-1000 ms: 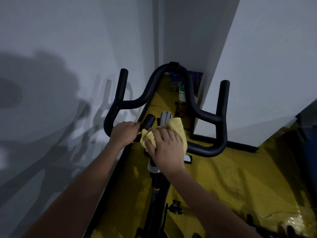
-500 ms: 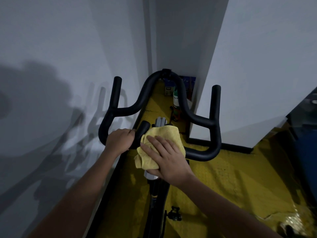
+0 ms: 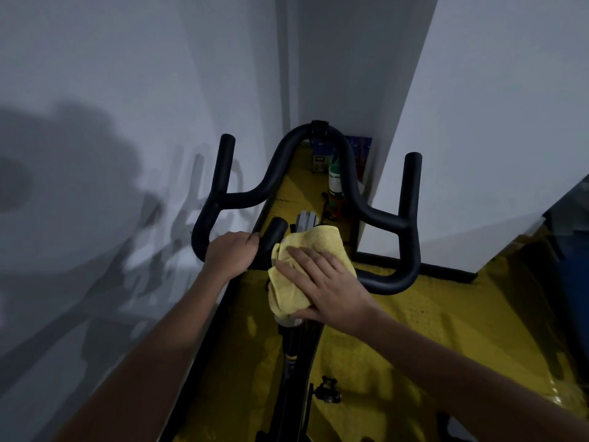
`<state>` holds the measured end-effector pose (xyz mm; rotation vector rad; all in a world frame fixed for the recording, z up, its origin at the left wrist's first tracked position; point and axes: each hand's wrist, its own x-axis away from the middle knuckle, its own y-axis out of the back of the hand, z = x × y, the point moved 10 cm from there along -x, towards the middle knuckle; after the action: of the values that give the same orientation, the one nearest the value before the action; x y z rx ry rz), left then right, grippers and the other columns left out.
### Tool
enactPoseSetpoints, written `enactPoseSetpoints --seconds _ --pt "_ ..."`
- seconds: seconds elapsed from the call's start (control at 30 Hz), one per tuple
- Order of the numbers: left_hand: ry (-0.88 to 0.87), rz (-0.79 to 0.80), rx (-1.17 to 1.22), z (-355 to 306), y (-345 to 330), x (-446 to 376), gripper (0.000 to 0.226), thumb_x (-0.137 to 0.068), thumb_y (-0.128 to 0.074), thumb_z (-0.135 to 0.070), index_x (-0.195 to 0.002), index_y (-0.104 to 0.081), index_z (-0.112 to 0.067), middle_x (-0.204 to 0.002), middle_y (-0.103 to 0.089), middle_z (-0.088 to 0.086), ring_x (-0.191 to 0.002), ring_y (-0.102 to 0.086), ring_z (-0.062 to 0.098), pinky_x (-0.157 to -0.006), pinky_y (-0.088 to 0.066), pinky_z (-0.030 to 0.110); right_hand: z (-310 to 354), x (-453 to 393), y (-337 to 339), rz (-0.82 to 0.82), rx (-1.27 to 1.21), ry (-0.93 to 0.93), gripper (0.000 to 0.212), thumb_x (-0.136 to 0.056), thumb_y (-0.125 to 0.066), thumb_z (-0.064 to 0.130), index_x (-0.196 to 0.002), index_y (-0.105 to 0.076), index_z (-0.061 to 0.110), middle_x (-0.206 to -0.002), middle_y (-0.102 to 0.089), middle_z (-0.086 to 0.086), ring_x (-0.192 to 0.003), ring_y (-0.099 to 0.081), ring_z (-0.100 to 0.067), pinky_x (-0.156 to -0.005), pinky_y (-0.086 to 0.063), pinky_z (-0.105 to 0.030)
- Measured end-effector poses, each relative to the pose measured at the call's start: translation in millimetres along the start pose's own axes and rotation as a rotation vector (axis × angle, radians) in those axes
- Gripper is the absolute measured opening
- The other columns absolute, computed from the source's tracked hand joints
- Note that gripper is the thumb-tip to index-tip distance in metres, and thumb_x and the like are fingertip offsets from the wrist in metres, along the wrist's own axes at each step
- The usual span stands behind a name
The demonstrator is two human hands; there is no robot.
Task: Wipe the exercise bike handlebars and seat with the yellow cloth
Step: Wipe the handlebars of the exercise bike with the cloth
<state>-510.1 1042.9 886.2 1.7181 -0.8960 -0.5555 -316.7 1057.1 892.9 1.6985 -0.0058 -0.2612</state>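
Yellow cloth [image 3: 310, 260] is pressed flat on handlebars [image 3: 376, 215] centre by right hand [image 3: 331, 285], fingers [image 3: 299, 260] straight; left bar is gripped by left hand [image 3: 231, 255], fingers curled.

The scene is dimly lit, with a cold bluish-grey cast over the walls [image 3: 494, 106]. Broad soft shadows of a person and of the handlebars [image 3: 347, 173] are thrown onto the left wall [image 3: 95, 154], so the light is placed behind and to the right. The black bars are rendered nearly without detail. A small patch of glare is seen on the yellow floor [image 3: 478, 330] at the lower right corner. Straight wall edges are splayed outward by the wide lens, and the forearms at the bottom edge are stretched and softened.
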Motion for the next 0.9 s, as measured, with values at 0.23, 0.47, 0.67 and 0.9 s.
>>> enactPoseSetpoints --seconds 0.23,0.47,0.67,0.9 --pt "-0.017 0.004 -0.122 -2 -4 -8 0.040 -0.102 -0.028 -0.033 -0.086 -0.059 -0.014 -0.082 -0.062 0.001 -0.083 -0.062 0.028 -0.067 -0.042 0.037 2 -9 5 -0.075 -0.113 -0.270 0.093 -0.082 -0.045 0.079 -0.155 -0.028 0.026 -0.152 -0.038 -0.008 -0.133 -0.040 -0.030 -0.111 -0.026 -0.046" --pt "-0.029 0.043 -0.064 1 -8 -9 0.039 -0.101 -0.028 -0.033 -0.074 -0.050 -0.014 -0.076 -0.061 -0.001 -0.072 -0.059 0.021 -0.058 -0.037 0.032 5 -15 8 -0.113 -0.058 -0.233 0.098 -0.079 -0.047 0.082 -0.154 -0.030 0.021 -0.145 -0.044 -0.009 -0.129 -0.044 -0.029 -0.108 -0.031 -0.045" --pt "-0.123 0.017 -0.184 -12 -3 -4 0.030 -0.103 -0.030 -0.022 -0.084 -0.050 -0.011 -0.076 -0.054 0.003 -0.076 -0.060 0.026 -0.062 -0.044 0.038 -9 -14 15 -0.019 -0.069 -0.088 0.113 -0.070 -0.053 0.085 -0.157 -0.019 0.021 -0.146 -0.041 -0.002 -0.129 -0.042 -0.021 -0.109 -0.033 -0.039" --pt "-0.094 -0.016 -0.202 -7 -4 -12 0.032 -0.103 -0.029 -0.030 -0.087 -0.053 -0.016 -0.073 -0.048 -0.002 -0.083 -0.059 0.026 -0.070 -0.045 0.037 1 -18 10 -0.094 -0.143 -0.392 0.104 -0.063 -0.061 0.079 -0.146 -0.040 0.021 -0.136 -0.050 -0.004 -0.120 -0.049 -0.026 -0.104 -0.034 -0.043"
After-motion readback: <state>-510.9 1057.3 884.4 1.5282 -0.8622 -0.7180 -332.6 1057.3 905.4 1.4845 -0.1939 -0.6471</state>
